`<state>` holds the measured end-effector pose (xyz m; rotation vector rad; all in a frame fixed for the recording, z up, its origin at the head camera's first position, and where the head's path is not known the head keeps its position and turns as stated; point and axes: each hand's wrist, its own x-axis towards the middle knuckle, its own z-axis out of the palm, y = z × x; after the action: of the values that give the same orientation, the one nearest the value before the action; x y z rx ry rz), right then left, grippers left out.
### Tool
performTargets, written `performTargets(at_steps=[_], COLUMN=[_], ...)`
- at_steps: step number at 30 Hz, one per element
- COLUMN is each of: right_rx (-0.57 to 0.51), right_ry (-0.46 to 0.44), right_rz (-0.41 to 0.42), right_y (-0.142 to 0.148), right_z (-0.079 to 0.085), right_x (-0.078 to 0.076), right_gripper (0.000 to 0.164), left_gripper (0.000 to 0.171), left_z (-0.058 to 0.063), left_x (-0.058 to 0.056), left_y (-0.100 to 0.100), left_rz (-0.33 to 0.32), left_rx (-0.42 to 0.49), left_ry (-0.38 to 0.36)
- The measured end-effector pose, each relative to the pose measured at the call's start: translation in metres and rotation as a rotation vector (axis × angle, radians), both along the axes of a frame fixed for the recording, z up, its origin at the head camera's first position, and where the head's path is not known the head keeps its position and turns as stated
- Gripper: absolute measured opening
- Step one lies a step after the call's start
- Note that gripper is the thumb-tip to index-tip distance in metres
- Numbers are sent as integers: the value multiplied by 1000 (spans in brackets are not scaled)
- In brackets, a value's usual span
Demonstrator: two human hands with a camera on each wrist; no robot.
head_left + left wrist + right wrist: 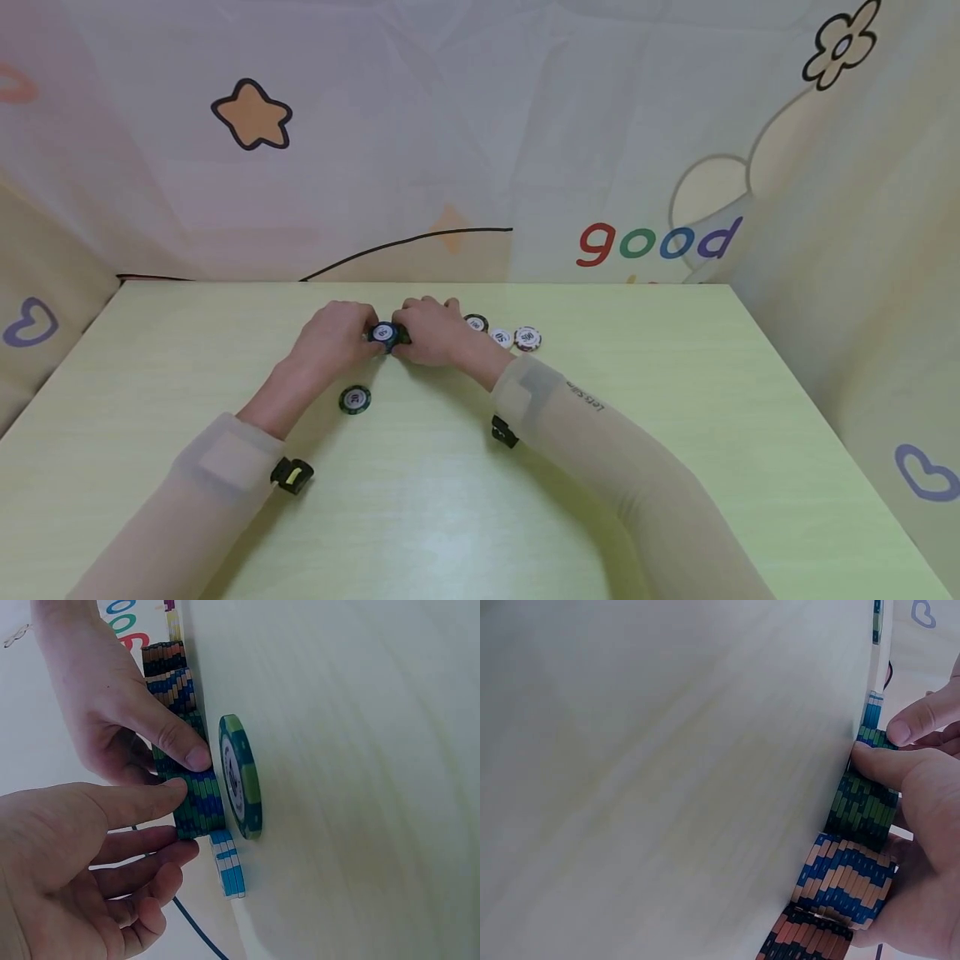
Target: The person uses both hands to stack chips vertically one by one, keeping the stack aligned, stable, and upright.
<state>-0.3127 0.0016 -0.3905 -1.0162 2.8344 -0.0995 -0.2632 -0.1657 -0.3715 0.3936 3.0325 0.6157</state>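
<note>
My left hand [337, 333] pinches a stack of blue and green poker chips [200, 806] between thumb and fingertips. From the other side my right hand [431, 331] curls round the same stack, its thumb on the near face close to my left thumb. Right beside it stands a stack of dark green chips [862, 804], partly under my right hand. One green poker chip [355, 400] lies flat on the table, nearer to me. A short blue and white stack [227, 864] stands beyond the held chips, hidden in the head view.
To the right a row of chip stacks continues: blue and peach [847, 881], black and orange [806, 935], then a white-topped stack [501, 337] and a white and purple one [527, 337]. A printed curtain [420, 150] hangs behind the pale table [450, 517].
</note>
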Motion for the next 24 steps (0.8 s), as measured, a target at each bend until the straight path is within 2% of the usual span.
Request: performTargets(at_steps=[15,20,24], right_rx=[10,22,12], right_ry=[3,-15,-67], right_rz=[21,46,54], right_y=[2,5,10], right_z=[0,1,5], right_x=[-1,-4,-5], right_gripper=[40,53,65], left_gripper=[24,29,24], left_z=[0,4,10], left_x=[1,7,13], left_y=[0,-1,-1], left_rz=[2,18,34], left_rx=[-33,-44,-88], left_ry=[-22,-22,-79])
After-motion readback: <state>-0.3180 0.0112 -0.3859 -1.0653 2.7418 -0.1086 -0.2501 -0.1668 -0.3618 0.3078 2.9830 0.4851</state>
